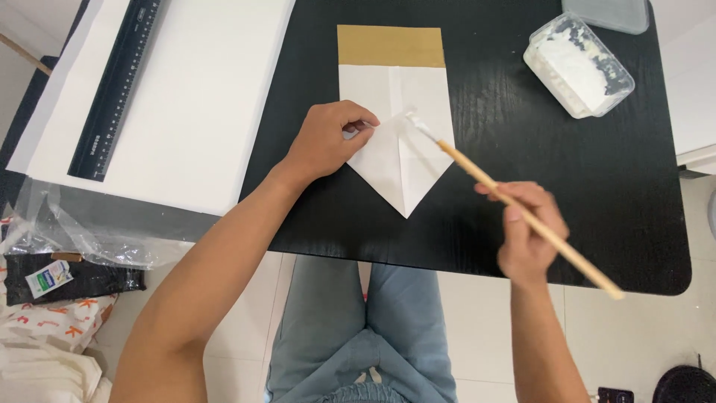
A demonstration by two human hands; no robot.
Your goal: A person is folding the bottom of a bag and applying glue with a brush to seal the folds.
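Lying along the table's (522, 186) left edge is a big white sheet (186, 104) with a black ruler (115, 89) slanted across it, and crumpled clear plastic (67, 231) sits off the near left corner. Mid-table, toward the far edge, rests the folded paper (399, 149), white with a brown band on its far end and a point aimed at the near edge. The left hand (328, 142) presses down on the paper's left fold, fingers curled and pinching the flap. The right hand (526, 227), near the table's front edge, is closed round a wooden brush (514, 205) whose white-tipped bristles touch the paper's upper fold just beside the left fingers. At the far right corner stands a clear tub (578, 63) of white paste, its lid (608, 13) just behind.
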